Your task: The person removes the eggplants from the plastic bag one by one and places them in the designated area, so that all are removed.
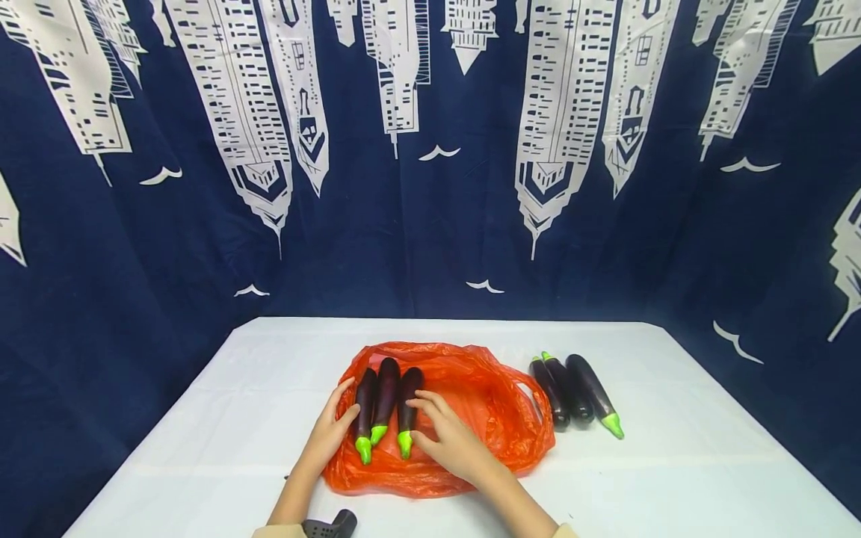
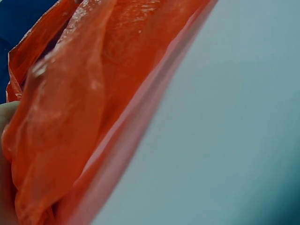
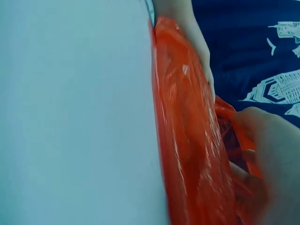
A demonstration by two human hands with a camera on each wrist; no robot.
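Three dark purple eggplants with green stem ends lie side by side in an orange-red plastic bag [image 1: 484,396], spread open on the table. My left hand [image 1: 329,430] is at the bag's left side, its thumb by the left eggplant [image 1: 365,403]. The middle eggplant [image 1: 386,392] lies between the other two. My right hand [image 1: 454,444] reaches over the bag, fingers spread and fingertips at the right eggplant [image 1: 408,403]; neither hand visibly grips one. In the right wrist view the bag wall [image 3: 192,131] partly hides my right hand's fingers [image 3: 246,178].
Three more eggplants [image 1: 572,388] lie together on the white table [image 1: 639,486], just right of the bag. A black strap-like object [image 1: 331,526] shows by the left forearm. Behind the table hangs a dark blue curtain [image 1: 430,246] with white building prints.
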